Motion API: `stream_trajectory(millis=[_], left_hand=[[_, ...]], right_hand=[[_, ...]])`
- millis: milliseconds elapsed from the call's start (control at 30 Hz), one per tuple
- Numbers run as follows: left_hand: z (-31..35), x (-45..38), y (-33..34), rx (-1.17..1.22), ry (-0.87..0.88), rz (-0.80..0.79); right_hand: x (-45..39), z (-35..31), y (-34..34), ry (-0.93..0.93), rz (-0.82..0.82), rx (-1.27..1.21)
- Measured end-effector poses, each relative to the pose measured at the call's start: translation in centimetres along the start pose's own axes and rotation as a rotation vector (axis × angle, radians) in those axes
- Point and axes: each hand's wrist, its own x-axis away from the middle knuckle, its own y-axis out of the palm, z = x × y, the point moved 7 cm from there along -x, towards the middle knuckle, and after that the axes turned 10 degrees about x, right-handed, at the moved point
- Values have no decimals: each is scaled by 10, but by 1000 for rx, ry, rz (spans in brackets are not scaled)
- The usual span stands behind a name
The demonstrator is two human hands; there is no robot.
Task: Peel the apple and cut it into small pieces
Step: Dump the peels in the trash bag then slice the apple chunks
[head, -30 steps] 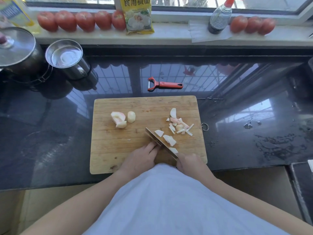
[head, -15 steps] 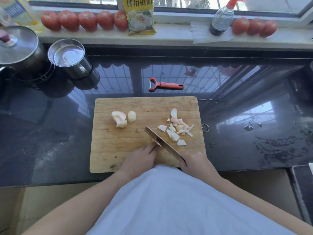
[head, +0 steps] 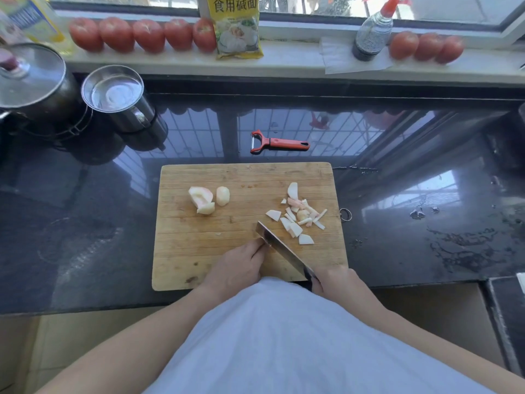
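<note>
My right hand [head: 338, 282] is gripping the steel cleaver [head: 284, 250]; my left hand [head: 238, 267] is curling beside its blade, what it pins hidden. On the wooden cutting board [head: 199, 251], peeled pale apple chunks [head: 207, 199] are looking wet and slippery, so I'm planning to pinch them flat-side down.

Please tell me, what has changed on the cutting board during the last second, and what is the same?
The knife slid back from the small cut pieces, which now lie clear of the blade. The right hand still grips the handle; the left hand stays beside the blade. The large apple chunks, peeler and cutting board did not move.
</note>
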Motion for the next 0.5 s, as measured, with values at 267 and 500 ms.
stream_trajectory(millis=[267,500], left_hand=[[-4,3,8,76,-36,-27],[-2,8,4,10,10,28]], right_hand=[[-31,-33,-22,-65,157,-219],[-6,-5,-8,-24,130,-251]])
